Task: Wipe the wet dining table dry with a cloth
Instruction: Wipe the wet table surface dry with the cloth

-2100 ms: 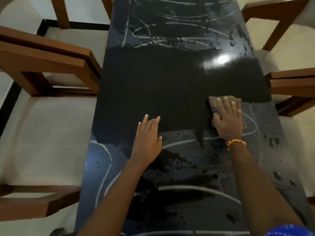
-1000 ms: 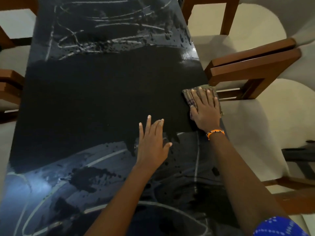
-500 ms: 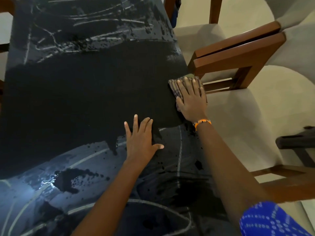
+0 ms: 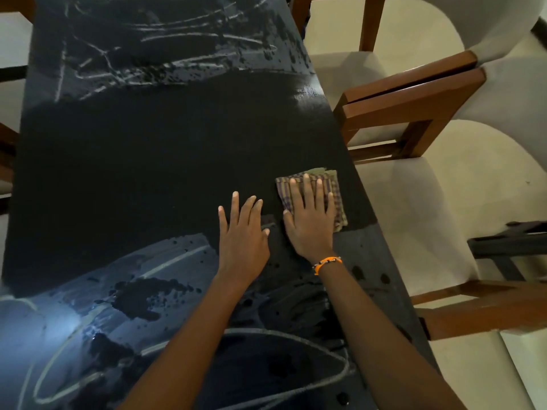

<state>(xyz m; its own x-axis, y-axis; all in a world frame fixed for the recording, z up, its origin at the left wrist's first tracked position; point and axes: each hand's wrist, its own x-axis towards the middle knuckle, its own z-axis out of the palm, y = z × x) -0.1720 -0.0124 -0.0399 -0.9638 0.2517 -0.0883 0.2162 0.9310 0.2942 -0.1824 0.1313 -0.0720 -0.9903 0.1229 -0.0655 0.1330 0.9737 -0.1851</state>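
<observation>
Ok, head cam looking down on the dining table, dark top, long axis running away from me. Right hand is flat on the cloth, fingers straight and spread, pressing it down, not curled round it. Cloth is a folded checked pad w/ a greenish layer showing at its far edge; it sits near the table's right edge, abt mid-length, fully on the top. Orange bracelet on the right wrist.

Left hand lies just left of the right one, palm down on the bare table, fingers straight and a bit fanned, holding nothing. Thumb tip comes close to the right hand; can't tell if they touch.

Surface: a broad matte dark band crosses the table's middle, both hands at its near margin. Nearer me than that band the top is glossy, w/ pale curved streaks, droplets and a bright glare patch toward the table's left edge. Far end of the table also glossy, streaked and spotted.

Beyond the table's right edge: wooden chair w/ pale upholstered seat, pushed close, its frame nearly at the edge. A second wooden chair sits nearer me on that same side. Brown wood bits of more chairs show past the table's left edge.
</observation>
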